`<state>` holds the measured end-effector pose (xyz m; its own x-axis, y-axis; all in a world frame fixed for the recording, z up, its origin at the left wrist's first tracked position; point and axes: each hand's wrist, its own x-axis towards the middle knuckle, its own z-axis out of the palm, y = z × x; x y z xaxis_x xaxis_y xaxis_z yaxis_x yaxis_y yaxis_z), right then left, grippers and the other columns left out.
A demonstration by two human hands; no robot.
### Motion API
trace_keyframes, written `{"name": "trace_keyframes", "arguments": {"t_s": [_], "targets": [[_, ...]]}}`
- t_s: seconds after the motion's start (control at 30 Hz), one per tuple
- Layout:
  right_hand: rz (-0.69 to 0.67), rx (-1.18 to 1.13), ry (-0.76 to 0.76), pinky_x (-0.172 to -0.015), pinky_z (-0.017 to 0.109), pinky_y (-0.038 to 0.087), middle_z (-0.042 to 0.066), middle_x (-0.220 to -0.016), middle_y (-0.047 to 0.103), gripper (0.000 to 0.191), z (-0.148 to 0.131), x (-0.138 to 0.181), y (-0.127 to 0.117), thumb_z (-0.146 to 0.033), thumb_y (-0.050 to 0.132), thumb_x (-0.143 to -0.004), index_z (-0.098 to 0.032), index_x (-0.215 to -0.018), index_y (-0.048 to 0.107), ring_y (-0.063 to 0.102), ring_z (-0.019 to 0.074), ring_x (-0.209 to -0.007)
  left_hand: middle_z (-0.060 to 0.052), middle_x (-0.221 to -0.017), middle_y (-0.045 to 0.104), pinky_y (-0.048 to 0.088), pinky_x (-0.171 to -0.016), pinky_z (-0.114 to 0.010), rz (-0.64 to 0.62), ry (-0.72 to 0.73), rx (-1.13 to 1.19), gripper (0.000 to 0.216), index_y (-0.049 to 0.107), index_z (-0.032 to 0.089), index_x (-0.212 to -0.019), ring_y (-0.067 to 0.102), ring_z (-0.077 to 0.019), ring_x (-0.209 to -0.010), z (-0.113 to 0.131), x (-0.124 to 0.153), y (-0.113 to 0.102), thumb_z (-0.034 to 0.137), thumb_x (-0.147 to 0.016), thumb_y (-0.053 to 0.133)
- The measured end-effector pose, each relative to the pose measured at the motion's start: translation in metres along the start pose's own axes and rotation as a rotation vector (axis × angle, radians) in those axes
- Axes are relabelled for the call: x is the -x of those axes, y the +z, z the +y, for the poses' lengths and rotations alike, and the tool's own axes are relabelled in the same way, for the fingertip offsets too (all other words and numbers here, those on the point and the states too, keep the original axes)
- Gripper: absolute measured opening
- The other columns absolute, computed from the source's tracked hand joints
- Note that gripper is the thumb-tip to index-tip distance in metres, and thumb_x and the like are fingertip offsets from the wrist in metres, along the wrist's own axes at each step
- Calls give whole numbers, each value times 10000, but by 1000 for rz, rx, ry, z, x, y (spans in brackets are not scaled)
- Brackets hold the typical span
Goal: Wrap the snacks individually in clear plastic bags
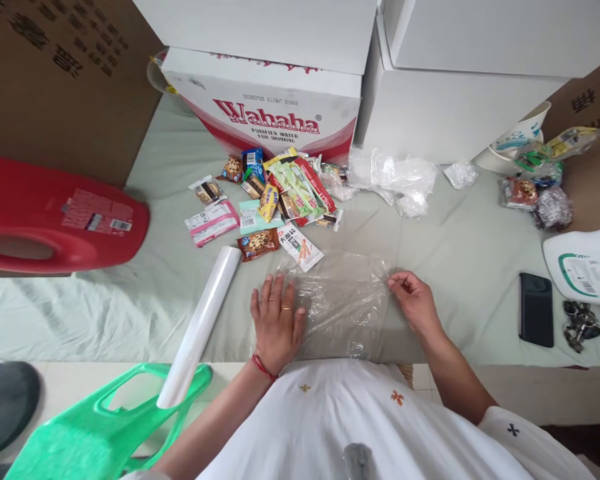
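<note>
A clear sheet of plastic wrap [343, 300] lies spread on the green cloth in front of me. My left hand [277, 323] rests flat on its left side, fingers stretched out. At the sheet's right edge, my right hand [413, 297] pinches the film between thumb and fingertips. Left of my left hand lies a white roll of wrap [200, 327], its lower end sticking out past the table edge. Just beyond the sheet is a heap of packaged snacks [300, 190], with a white snack packet [301, 247] touching the sheet's far edge.
A Wahaha carton [275, 107] and white boxes [450, 113] stand behind. Crumpled clear plastic [393, 177] lies beside the snacks. On the right are a phone [536, 310], keys [581, 325], a white jug [587, 263] and paper cups [515, 143]. A red jug [105, 227] lies left; below is a green stool [80, 427].
</note>
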<state>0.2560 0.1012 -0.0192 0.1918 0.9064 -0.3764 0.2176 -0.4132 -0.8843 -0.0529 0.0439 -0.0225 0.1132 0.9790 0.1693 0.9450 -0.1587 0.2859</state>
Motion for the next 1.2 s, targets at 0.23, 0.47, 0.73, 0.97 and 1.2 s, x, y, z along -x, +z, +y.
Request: {"name": "trace_keyframes", "arguments": {"t_s": [0.23,0.47,0.73,0.97,1.2], "targets": [[100,149,-200,-655,295,394,15,-821,661,306,-28,-42,-14,-537,693,-868,-235,-914,676,495,157,-676,-94,-1621,481,109,-1293,-588,-189,185,58,516,476,255,-1565,412,-277,-1532,-16,-70,5,340,-1075,335],[-3,326,-39,-759,356,465,43,-937,708,560,-18,-27,-25,-617,736,-808,-237,-1202,622,580,194,-736,-137,-1676,362,3,-1250,-702,-186,14,17,578,330,251,-1640,344,-314,-1566,-17,-65,22,391,-1080,301],[-92,350,59,-632,318,453,-11,-738,608,373,5,6,-55,-513,733,-736,-223,-963,675,541,165,-626,-157,-1684,336,-19,-1256,-695,-165,-32,-15,634,265,226,-1664,368,-337,-1549,-19,-42,16,430,-1070,350],[-152,533,-380,-803,309,499,61,-1075,736,273,-79,-56,11,-379,562,-940,-231,-1073,749,654,184,-845,-146,-1691,317,-43,-1262,-701,-188,-14,-63,640,295,187,-1651,331,-329,-1571,-24,-30,20,460,-1073,331],[-197,841,-404,-807,327,483,109,-1099,750,462,-116,-123,157,-361,630,-928,-209,-1365,652,673,277,-987,-144,-1679,339,14,-1270,-705,-190,-26,-66,657,259,206,-1660,337,-342,-1567,-23,-31,20,473,-1066,345]]}}
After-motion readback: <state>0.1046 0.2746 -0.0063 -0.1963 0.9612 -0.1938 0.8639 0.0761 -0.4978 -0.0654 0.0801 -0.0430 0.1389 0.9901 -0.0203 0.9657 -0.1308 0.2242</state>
